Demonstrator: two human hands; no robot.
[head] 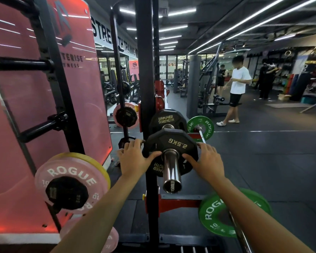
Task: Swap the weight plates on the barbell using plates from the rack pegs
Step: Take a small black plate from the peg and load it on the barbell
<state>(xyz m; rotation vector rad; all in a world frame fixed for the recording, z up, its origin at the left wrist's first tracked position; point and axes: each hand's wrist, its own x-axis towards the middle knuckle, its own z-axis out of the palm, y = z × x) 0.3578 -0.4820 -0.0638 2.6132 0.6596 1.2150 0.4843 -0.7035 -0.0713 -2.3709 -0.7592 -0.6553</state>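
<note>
Both hands grip the 2.5 kg plate by its rim on the barbell sleeve: left hand at the left edge, right hand at the right. Current step appears to be sliding this plate; direction cannot be told. Next move requires keeping it square on the sleeve.

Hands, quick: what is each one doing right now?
Left hand: gripping the left edge of the 2.5 kg plate on the sleeve.
Right hand: gripping its right edge.

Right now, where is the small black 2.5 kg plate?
In the head view, centre: the small black 2.5 kg plate sits on the chrome barbell sleeve, between the left hand and right hand.
</note>
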